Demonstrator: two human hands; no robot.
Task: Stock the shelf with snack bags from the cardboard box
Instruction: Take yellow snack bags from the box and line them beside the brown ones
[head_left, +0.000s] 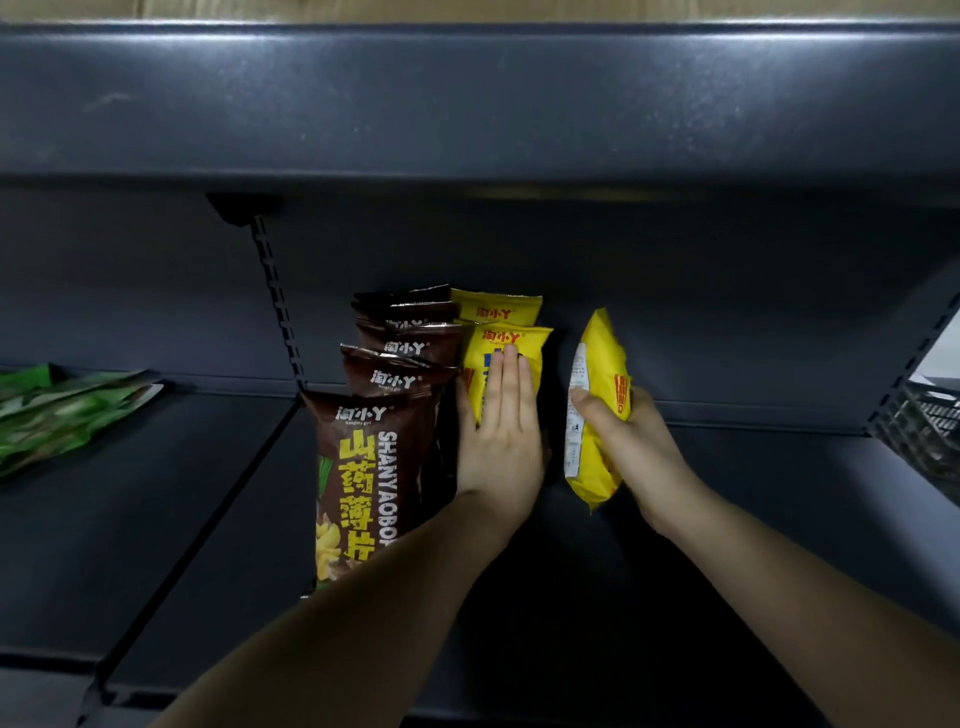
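Head view: left hand (498, 436), fingers (511, 379) straight, flat against standing yellow bags (501, 312); right hand (631, 441) fingers round loose yellow bag (602, 358).

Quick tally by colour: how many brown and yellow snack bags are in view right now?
Brown bags: 5, the rearmost showing only its top edge
Yellow bags: 3, one held in the right hand
Total: 8

I had the left hand (498, 431) flat, fingers straight, against the front yellow bag (519, 340) near the shelf's (182, 493) back edge. Right hand (636, 449) gripped a second yellow bag (597, 405) upright, just right of it. Brown bags (374, 467) lined up left; green bags (62, 410) at the far-left edge.
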